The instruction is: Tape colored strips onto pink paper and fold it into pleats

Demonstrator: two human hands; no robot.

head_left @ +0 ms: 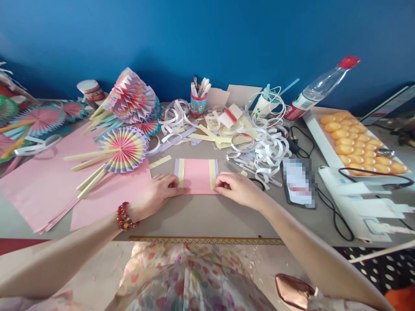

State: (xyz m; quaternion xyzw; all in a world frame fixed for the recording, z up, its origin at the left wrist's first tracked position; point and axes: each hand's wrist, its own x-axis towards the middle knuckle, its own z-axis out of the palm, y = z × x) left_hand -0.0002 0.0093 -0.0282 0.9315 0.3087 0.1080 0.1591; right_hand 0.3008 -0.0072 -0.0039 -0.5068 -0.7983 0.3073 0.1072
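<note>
Head view: left hand (158,190) and right hand (239,188) each pinch a near corner of striped pink paper (198,175) on the desk (201,220).

Wall: plain deep blue wall (207,39), filling the upper part of the view from one side to the other
Table: wide grey-brown tabletop (194,220), its far side close up by the wall
Table edge: narrow patterned trim (207,239) in gold and dark tones, along the near side
Floor: pale beige floor (94,276), small scraps scattered on it
Light: soft, with blurred shadows low on the blue
</note>
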